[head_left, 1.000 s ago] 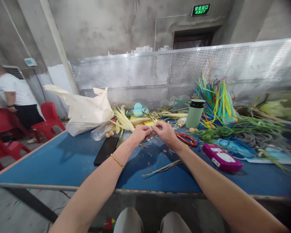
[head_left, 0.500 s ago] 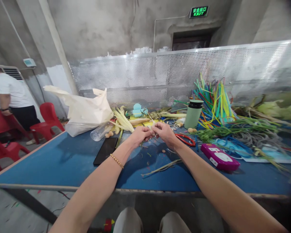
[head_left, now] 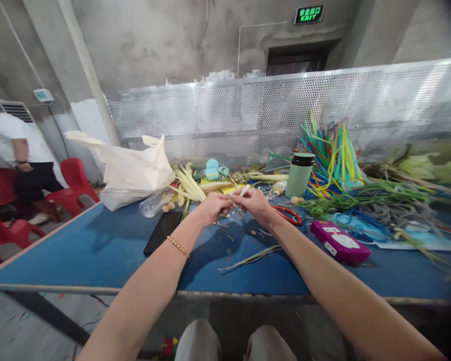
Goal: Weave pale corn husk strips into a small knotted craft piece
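Over the middle of the blue table, my left hand (head_left: 213, 207) and my right hand (head_left: 253, 203) meet with fingertips pinched together. Between them is a small pale piece of corn husk (head_left: 245, 190), its end sticking up above my right fingers. Most of it is hidden by the fingers. Behind my hands lie loose pale husks (head_left: 190, 184) and a yellow item partly covered. Red-handled scissors or pliers (head_left: 287, 215) rest right of my right hand; their kind is unclear. A thin dry stalk (head_left: 250, 258) lies nearer to me between my forearms.
A white plastic bag (head_left: 135, 168), a clear bottle (head_left: 152, 203) and a black phone (head_left: 163, 232) are on the left. Rightward stand a green tumbler (head_left: 299, 175), a purple box (head_left: 340, 242), colourful strips (head_left: 334, 160) and green stems (head_left: 361, 198). A perforated metal panel (head_left: 210, 115) borders the back.
The pale husk end now rises above my right fingers, and my fingertips have shifted slightly left. At far left, the person in the white shirt has moved an arm.
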The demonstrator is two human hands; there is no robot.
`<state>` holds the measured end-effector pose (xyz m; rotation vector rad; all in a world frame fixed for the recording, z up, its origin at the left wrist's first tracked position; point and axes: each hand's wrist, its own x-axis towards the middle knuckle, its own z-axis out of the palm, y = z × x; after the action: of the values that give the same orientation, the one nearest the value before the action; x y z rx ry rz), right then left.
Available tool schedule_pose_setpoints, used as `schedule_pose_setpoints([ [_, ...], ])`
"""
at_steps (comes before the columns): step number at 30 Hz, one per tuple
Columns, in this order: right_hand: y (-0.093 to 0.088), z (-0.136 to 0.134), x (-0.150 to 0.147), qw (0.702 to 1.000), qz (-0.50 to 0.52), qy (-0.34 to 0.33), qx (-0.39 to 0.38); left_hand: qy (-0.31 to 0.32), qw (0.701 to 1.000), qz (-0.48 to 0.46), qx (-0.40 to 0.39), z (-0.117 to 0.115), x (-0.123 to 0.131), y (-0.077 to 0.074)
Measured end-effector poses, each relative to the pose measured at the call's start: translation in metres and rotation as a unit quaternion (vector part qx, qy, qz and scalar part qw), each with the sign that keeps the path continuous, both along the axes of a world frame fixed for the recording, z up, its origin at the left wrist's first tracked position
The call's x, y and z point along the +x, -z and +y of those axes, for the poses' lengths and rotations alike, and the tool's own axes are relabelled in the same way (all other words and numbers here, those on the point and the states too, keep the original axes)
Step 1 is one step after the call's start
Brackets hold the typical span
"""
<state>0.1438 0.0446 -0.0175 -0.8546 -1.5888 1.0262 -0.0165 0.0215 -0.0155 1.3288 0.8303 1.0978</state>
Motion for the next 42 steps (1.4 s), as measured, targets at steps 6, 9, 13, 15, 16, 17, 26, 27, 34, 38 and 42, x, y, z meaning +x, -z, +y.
schedule_pose_setpoints([
  [6,-0.004,-0.001,0.002,0.999,0.03,0.002,-0.017,0.027,0.994,-0.059,-0.089,-0.002,-0.001,-0.007],
  [9,-0.006,-0.002,0.001,0.999,0.031,-0.02,-0.021,-0.002,0.996,-0.06,-0.066,-0.002,0.001,-0.005],
  [13,-0.006,-0.001,0.0,0.999,0.025,-0.021,-0.018,-0.032,0.998,-0.053,-0.006,-0.002,0.005,0.0],
  [15,-0.005,-0.001,-0.001,0.999,0.026,-0.021,-0.008,-0.031,0.998,-0.046,-0.003,-0.003,0.005,0.001],
  [16,-0.004,-0.001,-0.002,0.999,0.027,-0.021,-0.001,-0.028,0.999,-0.04,-0.006,-0.003,0.005,0.001],
  [17,-0.004,-0.002,-0.002,0.999,0.027,-0.022,0.006,-0.024,0.999,-0.033,-0.008,-0.003,0.005,0.0],
  [26,-0.003,-0.008,-0.006,0.999,-0.007,-0.01,0.037,-0.022,0.999,-0.003,-0.026,-0.004,0.004,0.001],
  [27,-0.003,-0.008,-0.006,0.999,-0.01,-0.008,0.037,-0.024,0.999,0.002,-0.022,-0.004,0.004,0.001],
  [34,0.0,-0.005,-0.005,0.999,-0.032,0.005,0.035,-0.02,0.999,0.028,-0.002,-0.003,0.006,0.005],
  [38,-0.003,-0.002,-0.002,0.999,-0.021,0.039,-0.011,-0.044,0.997,-0.039,-0.05,-0.001,0.004,0.001],
  [42,-0.005,0.007,0.005,0.987,-0.081,0.139,-0.021,-0.102,0.982,-0.115,-0.109,0.002,-0.001,-0.005],
])
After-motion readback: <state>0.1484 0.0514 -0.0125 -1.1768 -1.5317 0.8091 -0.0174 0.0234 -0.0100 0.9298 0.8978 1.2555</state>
